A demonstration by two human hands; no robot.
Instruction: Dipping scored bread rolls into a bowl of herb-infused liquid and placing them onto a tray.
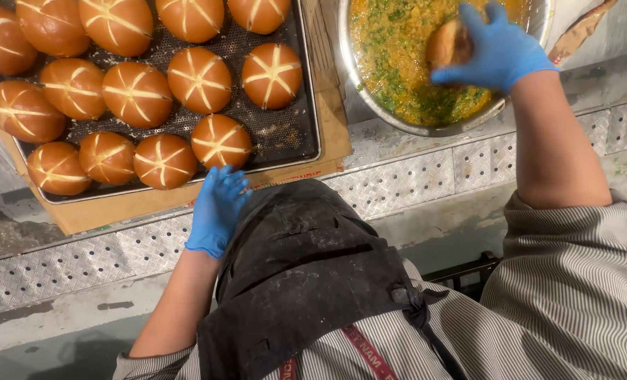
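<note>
My right hand (496, 48), in a blue glove, holds a brown bun (448, 43) down in a metal bowl (370, 91) of yellow-green herb sauce at the top right. My left hand (218, 207), also gloved in blue, rests with fingers loosely curled at the front edge of a dark perforated baking tray (285, 137). It holds nothing. The nearest bun on the tray is a cross-cut one (220, 141) just above the fingertips. Several more glossy cross-cut buns fill the tray's left part.
The tray sits on a brown cardboard sheet (331, 105) over a studded metal counter (426, 176). A dark apron (306, 267) and striped sleeves fill the lower frame. A black crate edge (468, 271) shows beneath the counter.
</note>
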